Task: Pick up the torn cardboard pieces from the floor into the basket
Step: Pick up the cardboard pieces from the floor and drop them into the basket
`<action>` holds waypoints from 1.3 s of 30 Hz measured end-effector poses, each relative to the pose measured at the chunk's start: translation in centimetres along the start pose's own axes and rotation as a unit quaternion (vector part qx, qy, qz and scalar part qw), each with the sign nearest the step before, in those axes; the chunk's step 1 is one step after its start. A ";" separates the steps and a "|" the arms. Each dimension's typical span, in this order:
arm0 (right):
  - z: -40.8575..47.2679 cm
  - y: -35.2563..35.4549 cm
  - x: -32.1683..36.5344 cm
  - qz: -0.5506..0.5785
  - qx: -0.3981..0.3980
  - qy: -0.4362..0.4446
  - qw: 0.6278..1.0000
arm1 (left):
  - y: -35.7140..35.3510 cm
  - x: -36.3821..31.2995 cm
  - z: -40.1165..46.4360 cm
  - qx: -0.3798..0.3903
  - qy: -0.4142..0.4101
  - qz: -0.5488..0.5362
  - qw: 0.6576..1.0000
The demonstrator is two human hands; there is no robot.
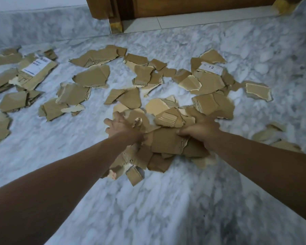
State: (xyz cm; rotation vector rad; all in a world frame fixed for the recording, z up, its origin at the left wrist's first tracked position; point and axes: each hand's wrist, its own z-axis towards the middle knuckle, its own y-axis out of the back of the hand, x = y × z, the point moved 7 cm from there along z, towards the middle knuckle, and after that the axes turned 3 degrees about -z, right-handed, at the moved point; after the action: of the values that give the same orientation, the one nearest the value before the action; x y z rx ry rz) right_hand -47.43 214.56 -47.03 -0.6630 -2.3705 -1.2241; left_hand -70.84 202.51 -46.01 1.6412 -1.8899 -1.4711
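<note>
While gathering: left hand (pixel 121 129) and right hand (pixel 200 129), fingers curled, grip a heap of cardboard pieces (pixel 164 138).
Left: scraps across frame's upper half; basket unseen.

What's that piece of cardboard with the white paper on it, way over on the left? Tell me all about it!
The labelled cardboard piece is brown, flat and torn ragged along its edges. A white sticker with small dark print, too blurred to read, covers its far part. It lies tilted on the marble floor, partly resting on other torn scraps. Neither hand touches it.
</note>
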 end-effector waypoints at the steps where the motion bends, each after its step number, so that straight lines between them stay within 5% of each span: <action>1: 0.1 -0.1 0.0 0.038 0.006 -0.007 0.999 | 0.0 0.0 -0.1 -0.001 0.000 -0.029 1.000; 9: -1.8 -2.2 0.9 0.130 0.183 -0.061 0.973 | 0.4 1.1 -0.1 0.072 0.054 -0.258 0.962; 16: -1.2 0.5 4.8 0.102 0.210 -0.035 0.972 | 6.6 0.2 0.4 0.059 0.034 -0.338 0.939; 28: -9.3 1.7 25.3 0.102 0.283 0.164 0.940 | 28.3 3.6 -5.0 -0.113 0.024 -0.392 0.913; 39: -28.7 -9.7 45.0 0.029 0.418 0.318 0.850 | 49.4 17.8 -17.9 -0.342 0.087 -0.367 0.861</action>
State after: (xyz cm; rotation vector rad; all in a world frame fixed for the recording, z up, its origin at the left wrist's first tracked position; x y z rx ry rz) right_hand -85.98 196.14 -13.60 -0.0123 -1.9746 -0.2076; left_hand -94.01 171.43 -6.25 2.0604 -0.4780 -1.8474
